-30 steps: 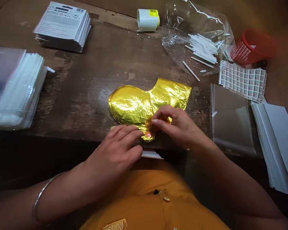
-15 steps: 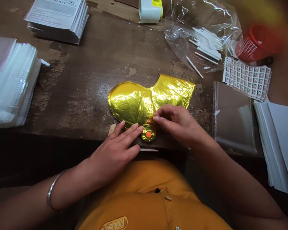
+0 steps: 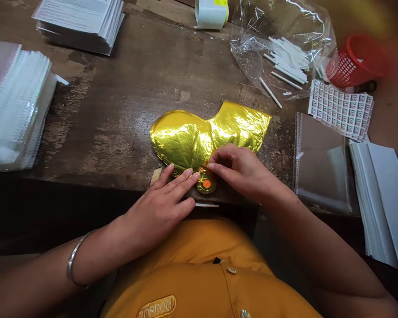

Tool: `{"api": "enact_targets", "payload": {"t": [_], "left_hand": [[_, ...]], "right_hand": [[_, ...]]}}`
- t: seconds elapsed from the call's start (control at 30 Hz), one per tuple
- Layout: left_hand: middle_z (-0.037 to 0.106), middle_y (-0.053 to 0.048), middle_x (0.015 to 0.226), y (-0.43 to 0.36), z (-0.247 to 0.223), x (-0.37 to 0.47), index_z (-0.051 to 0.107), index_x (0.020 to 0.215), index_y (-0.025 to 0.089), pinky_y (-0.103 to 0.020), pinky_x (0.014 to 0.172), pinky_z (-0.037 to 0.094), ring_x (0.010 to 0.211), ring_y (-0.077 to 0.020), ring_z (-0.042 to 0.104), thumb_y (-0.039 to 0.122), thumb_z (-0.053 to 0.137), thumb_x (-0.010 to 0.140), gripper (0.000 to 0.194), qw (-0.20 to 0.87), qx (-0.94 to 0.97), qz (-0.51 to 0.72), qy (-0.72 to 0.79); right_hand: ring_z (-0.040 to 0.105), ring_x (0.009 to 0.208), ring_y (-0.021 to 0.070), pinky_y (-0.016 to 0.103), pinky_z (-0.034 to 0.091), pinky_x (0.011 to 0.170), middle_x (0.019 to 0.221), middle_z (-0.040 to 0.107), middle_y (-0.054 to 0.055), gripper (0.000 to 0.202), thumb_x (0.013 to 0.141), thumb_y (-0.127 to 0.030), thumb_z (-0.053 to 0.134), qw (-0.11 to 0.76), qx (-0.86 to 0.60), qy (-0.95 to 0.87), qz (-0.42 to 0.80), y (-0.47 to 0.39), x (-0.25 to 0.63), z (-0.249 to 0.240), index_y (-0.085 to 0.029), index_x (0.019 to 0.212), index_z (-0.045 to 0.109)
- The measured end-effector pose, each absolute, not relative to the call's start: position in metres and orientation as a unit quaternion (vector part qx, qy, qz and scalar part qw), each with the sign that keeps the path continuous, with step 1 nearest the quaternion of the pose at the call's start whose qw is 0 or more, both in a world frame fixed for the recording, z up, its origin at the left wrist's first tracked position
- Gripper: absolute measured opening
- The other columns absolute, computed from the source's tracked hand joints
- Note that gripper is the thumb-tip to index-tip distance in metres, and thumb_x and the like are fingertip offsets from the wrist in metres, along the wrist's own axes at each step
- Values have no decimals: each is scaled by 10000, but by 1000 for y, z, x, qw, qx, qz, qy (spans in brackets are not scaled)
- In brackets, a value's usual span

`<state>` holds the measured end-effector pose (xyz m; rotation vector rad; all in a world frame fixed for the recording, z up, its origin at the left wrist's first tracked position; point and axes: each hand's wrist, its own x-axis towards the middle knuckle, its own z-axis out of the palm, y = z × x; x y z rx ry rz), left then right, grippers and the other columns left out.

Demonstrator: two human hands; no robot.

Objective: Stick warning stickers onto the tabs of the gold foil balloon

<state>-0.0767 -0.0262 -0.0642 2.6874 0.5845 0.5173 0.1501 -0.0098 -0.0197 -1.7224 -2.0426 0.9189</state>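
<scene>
A shiny gold foil balloon (image 3: 185, 137) lies flat on the brown table, its narrow tail tab (image 3: 206, 191) pointing toward me. On that tab is a round orange dot (image 3: 206, 183). My left hand (image 3: 166, 198) rests with fingers stretched out, fingertips on the balloon's near edge just left of the tab. My right hand (image 3: 239, 170) is closed in a pinch, thumb against forefinger, right where the tab joins the balloon. What sits between those fingertips is too small and covered to make out.
Clear sleeves (image 3: 20, 110) are stacked at left, with printed cards (image 3: 76, 22) behind. A label roll (image 3: 210, 15), a clear bag (image 3: 252, 57) with white sticks (image 3: 290, 57) and a red basket (image 3: 346, 66) stand at the back. Sticker sheets (image 3: 341, 108) and white papers (image 3: 381, 198) lie right.
My right hand's pinch has shifted slightly left, closer to my left fingertips, at the neck of the tab. My left hand stays in place on the balloon. The view has tilted slightly.
</scene>
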Motion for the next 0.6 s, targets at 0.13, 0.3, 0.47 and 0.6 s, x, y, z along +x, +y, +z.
{"api": "enact_targets", "payload": {"t": [0.13,0.3,0.47,0.6], "left_hand": [[543,-180,1375,-26,-65,-77,617,799,139,-539,1165,219,1313,-306,475,104,442,923,216,170,946,184,207],[546,-175,1374,-26,-65,-77,625,798,141,-529,1169,216,1311,-299,480,103,460,915,205,169,945,188,208],[551,-169,1371,-26,-65,-75,638,802,143,-518,1177,206,1311,-295,482,92,480,898,191,167,947,182,207],[552,-174,1369,-26,-64,-76,641,803,141,-516,1179,202,1309,-299,484,97,499,888,171,165,947,182,207]], "right_hand": [[552,755,148,277,393,702,752,637,22,126,845,-191,588,149,-604,-716,318,-9,150,-20,-156,743,652],[545,719,135,269,388,674,724,624,11,138,846,-197,581,161,-596,-713,332,-8,152,-21,-155,731,646],[541,710,132,272,397,666,723,621,8,134,843,-215,586,164,-592,-709,348,-8,154,-21,-160,740,651],[540,717,136,277,403,663,719,622,5,133,835,-197,588,152,-599,-714,329,-8,151,-21,-168,718,644]]}}
